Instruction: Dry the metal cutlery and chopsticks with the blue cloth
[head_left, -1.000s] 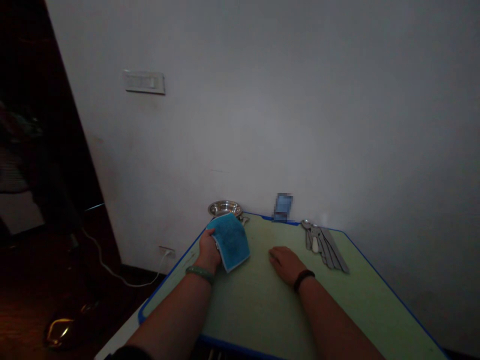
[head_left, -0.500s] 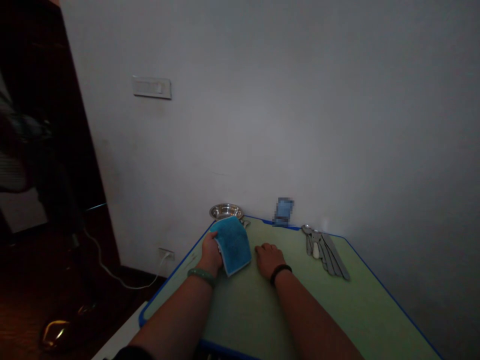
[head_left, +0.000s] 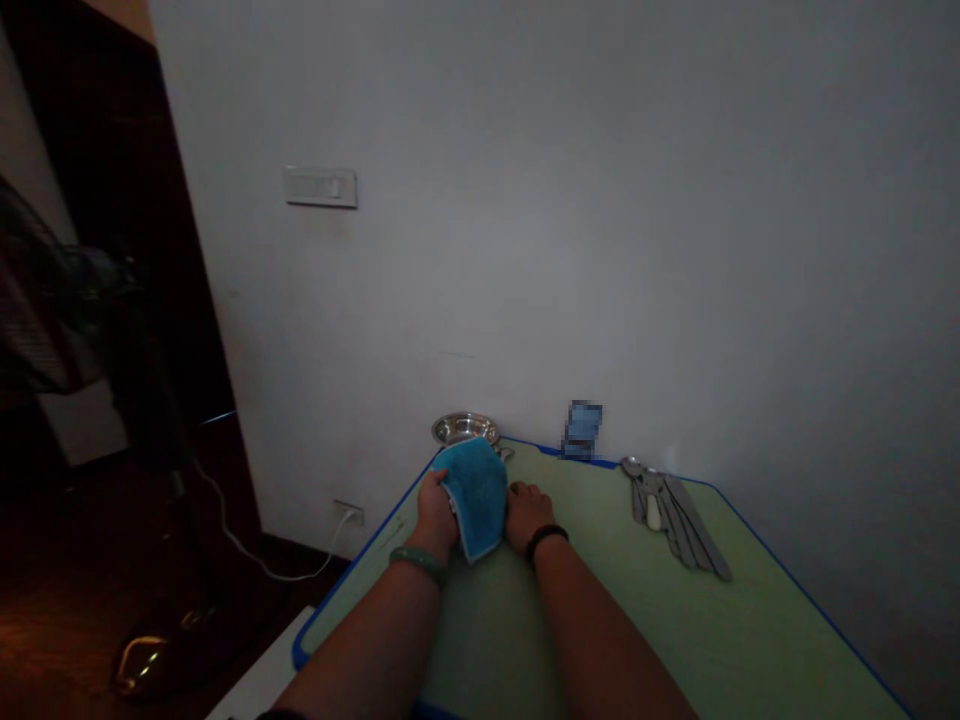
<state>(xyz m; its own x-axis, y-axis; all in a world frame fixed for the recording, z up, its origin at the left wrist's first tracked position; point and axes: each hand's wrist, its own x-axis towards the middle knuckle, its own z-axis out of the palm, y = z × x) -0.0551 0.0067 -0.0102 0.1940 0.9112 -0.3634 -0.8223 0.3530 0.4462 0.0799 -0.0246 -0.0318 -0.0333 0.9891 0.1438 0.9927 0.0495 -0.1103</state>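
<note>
My left hand [head_left: 436, 512], with a green bangle at its wrist, is closed on the near-left side of a blue cloth [head_left: 478, 492] with a pale edge. The cloth hangs over the fingers and hides most of them. My right hand [head_left: 529, 515], with a dark bracelet, is right against the cloth's right edge. Its fingers are curled in, and what they hold, if anything, is hidden. Just behind the cloth is a shiny metal bowl [head_left: 465, 428], with part of a metal utensil [head_left: 507, 454] showing beside it.
On the right of the green, blue-edged table [head_left: 615, 620] lie several fanned-out metal utensils [head_left: 686, 530], one with a white handle [head_left: 653, 513]. A blurred-out phone-like object [head_left: 582, 430] leans at the wall. A fan [head_left: 97, 290] and a white cord [head_left: 300, 577] are at the left.
My right hand has come left to the cloth's edge, where a gap was before. My left hand still holds the cloth. The whole view has shifted slightly.
</note>
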